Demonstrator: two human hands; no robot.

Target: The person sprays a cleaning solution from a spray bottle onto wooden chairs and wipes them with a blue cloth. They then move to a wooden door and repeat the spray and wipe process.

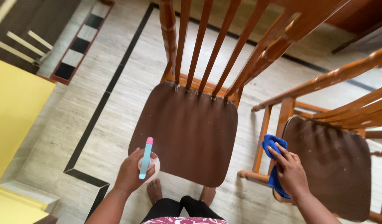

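- Underfoot I see a pale streaked stone floor (116, 103) with a black inlaid border, and a yellow surface at the left edge.
- My left hand (130, 172) is wrapped around a white spray bottle (149, 165); its blue, pink-tipped trigger head rises above the fingers, just before a brown chair seat (186, 128).
- My right hand (289, 171) presses a soft blue cloth (274, 146) under its fingers against a second wooden chair (330, 161), spindle-backed and glossy.
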